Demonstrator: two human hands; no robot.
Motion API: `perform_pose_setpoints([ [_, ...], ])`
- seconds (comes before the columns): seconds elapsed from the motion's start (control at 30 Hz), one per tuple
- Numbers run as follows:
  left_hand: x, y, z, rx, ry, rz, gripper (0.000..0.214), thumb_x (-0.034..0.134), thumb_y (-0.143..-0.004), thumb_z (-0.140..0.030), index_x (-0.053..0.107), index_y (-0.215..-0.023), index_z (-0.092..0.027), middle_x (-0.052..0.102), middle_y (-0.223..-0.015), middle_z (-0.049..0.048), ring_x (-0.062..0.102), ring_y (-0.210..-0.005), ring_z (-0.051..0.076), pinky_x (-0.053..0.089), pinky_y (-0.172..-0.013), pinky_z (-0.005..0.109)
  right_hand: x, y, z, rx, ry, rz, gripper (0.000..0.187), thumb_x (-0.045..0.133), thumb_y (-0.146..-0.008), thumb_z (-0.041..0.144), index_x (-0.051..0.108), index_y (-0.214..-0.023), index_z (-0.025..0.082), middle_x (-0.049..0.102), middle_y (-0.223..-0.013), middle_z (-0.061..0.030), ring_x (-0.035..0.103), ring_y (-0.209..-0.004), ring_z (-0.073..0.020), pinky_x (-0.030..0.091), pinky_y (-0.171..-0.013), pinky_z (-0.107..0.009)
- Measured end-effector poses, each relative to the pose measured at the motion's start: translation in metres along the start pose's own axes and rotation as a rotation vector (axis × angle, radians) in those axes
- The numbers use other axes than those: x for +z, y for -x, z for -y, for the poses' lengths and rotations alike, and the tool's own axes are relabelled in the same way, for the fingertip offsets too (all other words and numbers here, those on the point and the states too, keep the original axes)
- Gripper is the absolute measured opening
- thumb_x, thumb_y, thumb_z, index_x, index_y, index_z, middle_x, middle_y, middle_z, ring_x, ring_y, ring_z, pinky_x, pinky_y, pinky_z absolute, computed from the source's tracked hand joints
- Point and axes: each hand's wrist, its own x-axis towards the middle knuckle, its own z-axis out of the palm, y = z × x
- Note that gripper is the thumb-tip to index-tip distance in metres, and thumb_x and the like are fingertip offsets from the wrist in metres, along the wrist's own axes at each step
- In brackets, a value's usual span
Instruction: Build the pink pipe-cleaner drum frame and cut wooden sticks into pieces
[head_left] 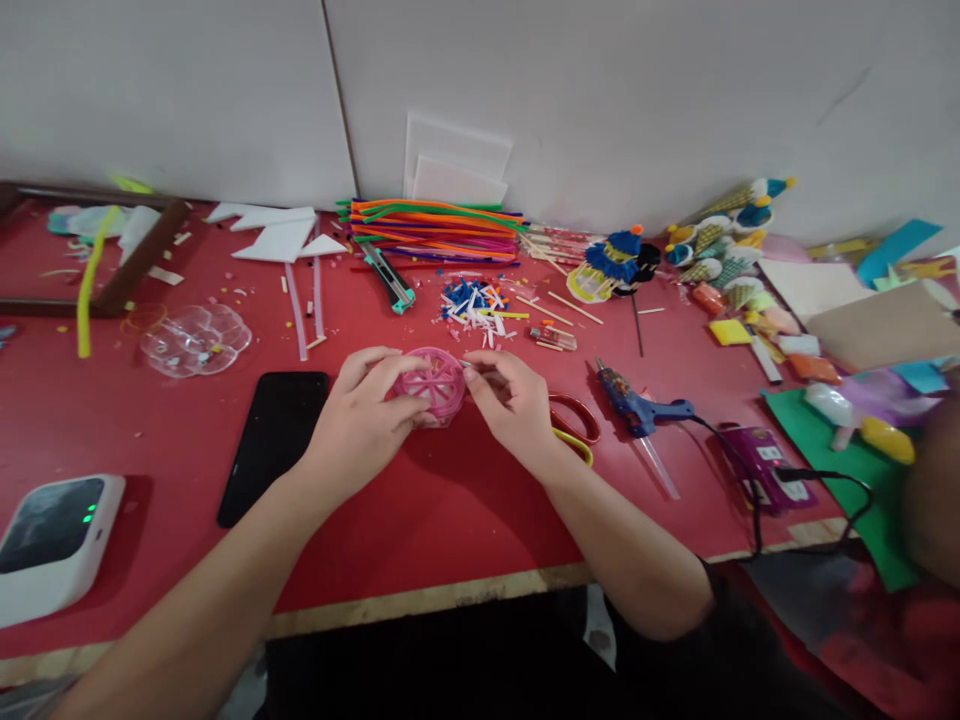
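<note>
A pink spoked wheel (pixel 433 383), round with a raised rim, is held just above the red table. My left hand (pixel 367 415) grips it from the left, fingers over the far side and thumb at the near side. At the wheel's right rim is my right hand (pixel 516 400), its thumb and forefinger pinched together. Something tiny and pale may show at those fingertips, too small to name. Scissors (pixel 576 420) with red and yellow handles lie partly hidden behind my right hand. A black phone (pixel 274 440) lies to the left of my left hand.
Pipe cleaners (pixel 435 232), a utility knife (pixel 388 280) and a pile of cut bits (pixel 476 308) lie beyond my hands. A glue gun (pixel 637 400) is wired to a purple power strip (pixel 761 470) on the right. A white device (pixel 60 545) stands left.
</note>
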Motion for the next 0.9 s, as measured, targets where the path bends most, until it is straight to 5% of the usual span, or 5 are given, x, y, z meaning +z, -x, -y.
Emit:
perform_pose_setpoints([
  [0.27, -0.005, 0.000, -0.002, -0.076, 0.071, 0.066, 0.019, 0.059, -0.088, -0.024, 0.076, -0.081, -0.025, 0.057, -0.128, 0.0064, 0.042, -0.114, 0.030, 0.042, -0.099, 0.050, -0.003, -0.005, -0.009, 0.108, -0.083, 0.022, 0.014, 0.059, -0.086, 0.027, 0.067, -0.095, 0.021, 0.072, -0.088, -0.0032, 0.067, -0.077, -0.0140, 0.056, -0.068, -0.026],
  [0.37, -0.007, 0.000, -0.003, -0.091, 0.056, 0.103, 0.019, 0.056, -0.089, -0.023, 0.075, -0.087, -0.021, 0.052, -0.133, 0.0107, 0.041, -0.116, 0.033, 0.040, -0.101, 0.053, -0.014, -0.012, -0.013, 0.046, -0.009, 0.117, 0.016, 0.058, -0.086, 0.021, 0.068, -0.098, 0.021, 0.072, -0.089, -0.0033, 0.067, -0.077, -0.0137, 0.055, -0.068, -0.026],
  [0.53, -0.005, 0.000, -0.004, -0.091, 0.089, 0.086, 0.017, 0.055, -0.089, -0.023, 0.070, -0.092, -0.015, 0.056, -0.130, 0.0143, 0.044, -0.115, 0.033, 0.039, -0.102, 0.052, -0.028, -0.021, -0.015, -0.220, 0.120, 0.397, 0.039, 0.052, -0.086, 0.008, 0.066, -0.117, 0.028, 0.071, -0.109, -0.0031, 0.065, -0.101, -0.0153, 0.052, -0.090, -0.033],
  [0.77, -0.002, 0.001, -0.004, -0.214, 0.025, -0.063, 0.022, 0.053, -0.088, -0.018, 0.066, -0.104, -0.012, 0.051, -0.134, 0.0190, 0.043, -0.122, 0.034, 0.035, -0.106, 0.054, -0.027, -0.018, -0.012, -0.258, 0.189, 0.382, 0.020, 0.065, -0.086, 0.022, 0.072, -0.105, 0.026, 0.076, -0.097, -0.0024, 0.070, -0.088, -0.0159, 0.055, -0.082, -0.030],
  [0.9, -0.002, 0.001, -0.006, -0.143, 0.045, -0.019, 0.021, 0.053, -0.088, -0.020, 0.067, -0.103, -0.016, 0.056, -0.127, 0.0148, 0.048, -0.116, 0.032, 0.039, -0.103, 0.052, -0.024, -0.015, -0.009, -0.305, 0.208, 0.388, 0.015, 0.063, -0.089, 0.025, 0.073, -0.100, 0.025, 0.076, -0.089, -0.0021, 0.070, -0.082, -0.0149, 0.054, -0.077, -0.028],
])
